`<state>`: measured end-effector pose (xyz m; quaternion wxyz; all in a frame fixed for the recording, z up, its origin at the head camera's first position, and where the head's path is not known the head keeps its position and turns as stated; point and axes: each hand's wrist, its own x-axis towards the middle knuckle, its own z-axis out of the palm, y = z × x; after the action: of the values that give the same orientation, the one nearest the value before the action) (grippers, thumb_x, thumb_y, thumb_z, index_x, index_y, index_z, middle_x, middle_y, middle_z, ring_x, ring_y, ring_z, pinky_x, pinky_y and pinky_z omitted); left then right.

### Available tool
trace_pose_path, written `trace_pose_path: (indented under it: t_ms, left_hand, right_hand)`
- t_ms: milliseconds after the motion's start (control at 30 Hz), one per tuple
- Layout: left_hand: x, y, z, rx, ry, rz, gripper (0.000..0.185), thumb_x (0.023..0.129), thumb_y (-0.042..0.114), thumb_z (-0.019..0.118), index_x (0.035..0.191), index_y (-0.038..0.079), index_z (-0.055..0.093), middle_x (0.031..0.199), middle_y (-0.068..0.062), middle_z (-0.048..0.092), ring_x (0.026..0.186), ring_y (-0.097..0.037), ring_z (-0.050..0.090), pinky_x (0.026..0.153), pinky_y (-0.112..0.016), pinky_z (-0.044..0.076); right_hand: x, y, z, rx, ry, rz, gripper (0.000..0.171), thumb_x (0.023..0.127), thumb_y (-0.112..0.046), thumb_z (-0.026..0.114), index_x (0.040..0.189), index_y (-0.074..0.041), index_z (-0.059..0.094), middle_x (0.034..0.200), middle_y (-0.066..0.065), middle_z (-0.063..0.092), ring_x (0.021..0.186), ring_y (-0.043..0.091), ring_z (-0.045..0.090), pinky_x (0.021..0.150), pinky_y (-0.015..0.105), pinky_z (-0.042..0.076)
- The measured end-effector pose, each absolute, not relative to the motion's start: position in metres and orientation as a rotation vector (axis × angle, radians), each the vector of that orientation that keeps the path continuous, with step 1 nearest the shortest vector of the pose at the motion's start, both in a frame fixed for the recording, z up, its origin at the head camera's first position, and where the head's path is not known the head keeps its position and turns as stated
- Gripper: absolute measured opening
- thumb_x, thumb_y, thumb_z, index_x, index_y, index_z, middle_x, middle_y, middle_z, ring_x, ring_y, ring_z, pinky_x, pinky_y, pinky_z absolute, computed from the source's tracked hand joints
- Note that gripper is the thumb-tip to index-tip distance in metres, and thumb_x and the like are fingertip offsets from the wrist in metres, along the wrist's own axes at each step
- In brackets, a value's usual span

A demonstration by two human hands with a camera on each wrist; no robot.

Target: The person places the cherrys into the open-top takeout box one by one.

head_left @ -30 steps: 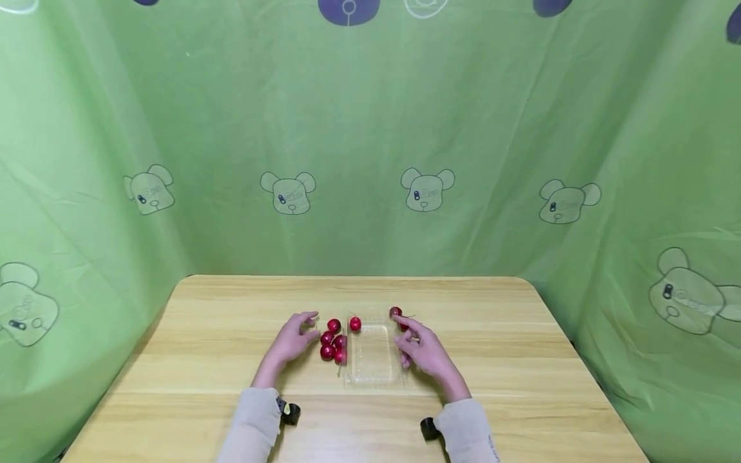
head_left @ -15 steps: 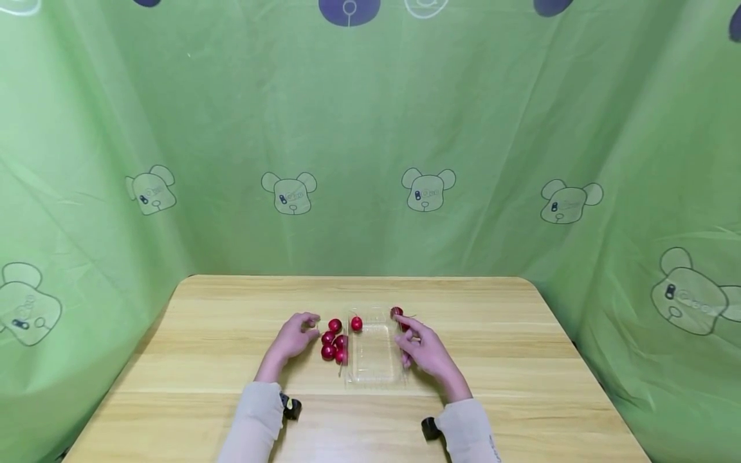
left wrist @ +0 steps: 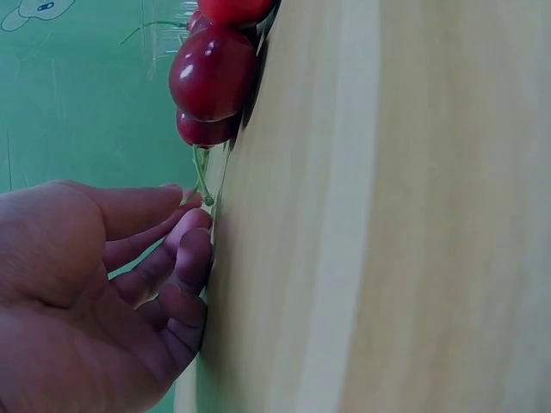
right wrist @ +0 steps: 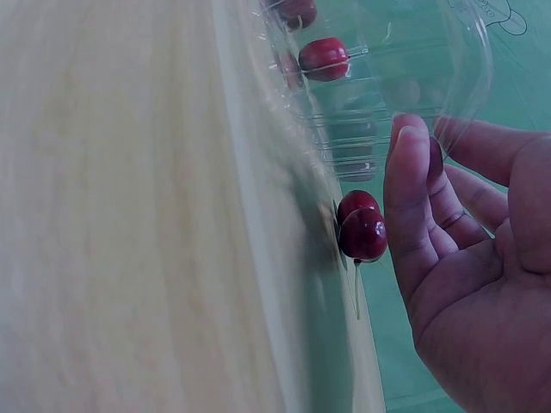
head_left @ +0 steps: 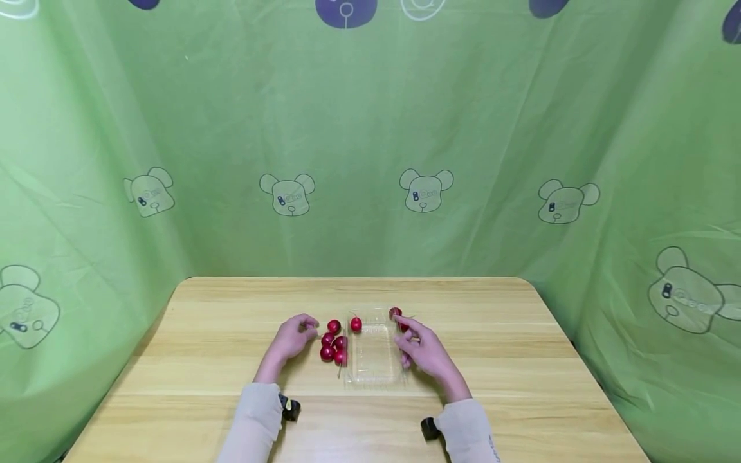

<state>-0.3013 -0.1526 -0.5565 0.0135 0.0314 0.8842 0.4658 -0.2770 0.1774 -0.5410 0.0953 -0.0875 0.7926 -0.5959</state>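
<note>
A clear plastic tray (head_left: 373, 376) lies on the wooden table (head_left: 492, 360) between my hands. Several red cherries (head_left: 332, 344) cluster by its left edge. One cherry (head_left: 356, 325) sits at its far left corner. Two more cherries (head_left: 396, 313) lie by its far right corner. My left hand (head_left: 309, 326) rests left of the cluster with loosely curled fingers (left wrist: 185, 258) and holds nothing; a cherry stem (left wrist: 200, 176) reaches toward them. My right hand (head_left: 405, 341) sits relaxed against the tray's right side, its fingers (right wrist: 409, 198) just beside the two cherries (right wrist: 362, 228).
Green cloth with bear prints (head_left: 425, 190) hangs close behind and on both sides of the table. Bare wood spreads to the left, right and back of the tray. Small black wrist cameras (head_left: 289, 409) sit at both sleeves.
The left hand's fingers have curled in slightly. Cherries, tray and right hand have stayed put.
</note>
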Motion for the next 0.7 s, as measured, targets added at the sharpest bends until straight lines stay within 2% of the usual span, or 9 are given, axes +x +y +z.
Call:
trace_pose_path:
  t_ms: [300, 700]
  left_hand:
    - [-0.3009, -0.1551, -0.5570, 0.059, 2.750, 1.477, 0.009, 0.100, 0.010, 0.066, 0.103, 0.005, 0.073, 0.101, -0.009, 0.072, 0.096, -0.023, 0.064, 0.092, -0.047, 0.053]
    - [-0.2961, -0.1568, -0.5555, 0.064, 2.673, 1.594, 0.010, 0.100, 0.009, 0.066, 0.105, 0.003, 0.072, 0.097, -0.013, 0.071, 0.084, -0.020, 0.063, 0.074, -0.028, 0.052]
  right_hand:
    - [-0.2771, 0.1776, -0.5411, -0.272, 2.341, -1.777, 0.060, 0.102, -0.007, 0.063, 0.157, -0.008, 0.041, 0.094, 0.012, 0.058, 0.063, 0.021, 0.062, 0.056, 0.036, 0.059]
    - [-0.2769, 0.1771, -0.5401, -0.264, 2.358, -1.761, 0.060, 0.102, -0.009, 0.064, 0.157, -0.010, 0.042, 0.095, 0.012, 0.059, 0.063, 0.022, 0.063, 0.057, 0.037, 0.059]
